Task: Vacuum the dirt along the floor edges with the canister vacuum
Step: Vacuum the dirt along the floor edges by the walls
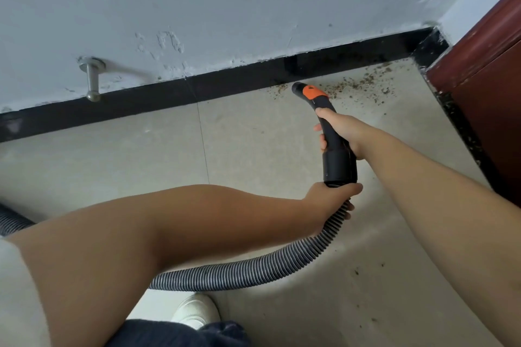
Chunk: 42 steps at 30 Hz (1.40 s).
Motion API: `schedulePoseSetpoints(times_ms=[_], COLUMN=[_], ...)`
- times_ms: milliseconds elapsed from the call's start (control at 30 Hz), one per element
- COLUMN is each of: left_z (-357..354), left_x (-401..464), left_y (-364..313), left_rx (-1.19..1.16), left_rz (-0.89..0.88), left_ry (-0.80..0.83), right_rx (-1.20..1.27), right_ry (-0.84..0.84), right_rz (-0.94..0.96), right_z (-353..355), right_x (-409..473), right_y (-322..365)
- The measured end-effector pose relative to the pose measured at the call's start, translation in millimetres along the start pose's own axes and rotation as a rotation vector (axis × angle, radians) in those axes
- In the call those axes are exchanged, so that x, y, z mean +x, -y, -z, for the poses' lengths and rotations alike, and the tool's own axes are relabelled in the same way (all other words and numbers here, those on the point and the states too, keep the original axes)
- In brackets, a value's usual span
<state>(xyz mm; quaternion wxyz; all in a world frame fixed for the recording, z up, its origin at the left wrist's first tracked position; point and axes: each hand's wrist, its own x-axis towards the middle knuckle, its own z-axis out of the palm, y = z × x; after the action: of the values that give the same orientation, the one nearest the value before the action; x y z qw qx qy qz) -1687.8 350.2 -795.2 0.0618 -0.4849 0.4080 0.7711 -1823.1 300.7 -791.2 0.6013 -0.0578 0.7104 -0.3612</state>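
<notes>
Left hand (pixel 329 200) curls round the ribbed hose (pixel 253 270) just below the black cuff, likely taking the hose's weight so it does not drag. Right hand (pixel 338 132) wraps the curved black handle (pixel 332 138) further out, steering. Nozzle tip (pixel 298 88), black with an orange slider behind it, sits at the left end of the dirt (pixel 363 83), close to the black skirting (pixel 225 80). Dirt: brown crumbs strewn along the edge toward the corner, not yet cleared.
</notes>
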Motion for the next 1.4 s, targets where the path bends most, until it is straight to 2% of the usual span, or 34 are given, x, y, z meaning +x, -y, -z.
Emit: schedulePoseSetpoints(times_ms=[267, 533, 700, 1167, 1400], left_z=[4, -1, -1, 37, 25], left_x=[1, -11, -14, -12, -15], left_y=[-6, 7, 13, 5, 19], left_rx=[-0.023, -0.08, -0.065, -0.101, -0.07], left_rz=[-0.02, 0.034, 0.042, -0.008, 0.032], left_ry=[-0.035, -0.02, 0.002, -0.12, -0.069], right_rx=[-0.044, -0.149, -0.125, -0.077, -0.115], right_ry=[-0.001, 0.087, 0.084, 0.05, 0.086], right_rz=[0.024, 0.021, 0.018, 0.06, 0.033], right_z=[-7, -15, -14, -59, -48], right_x=[7, -1, -6, 9, -1], right_y=[9, -3, -11, 7, -7])
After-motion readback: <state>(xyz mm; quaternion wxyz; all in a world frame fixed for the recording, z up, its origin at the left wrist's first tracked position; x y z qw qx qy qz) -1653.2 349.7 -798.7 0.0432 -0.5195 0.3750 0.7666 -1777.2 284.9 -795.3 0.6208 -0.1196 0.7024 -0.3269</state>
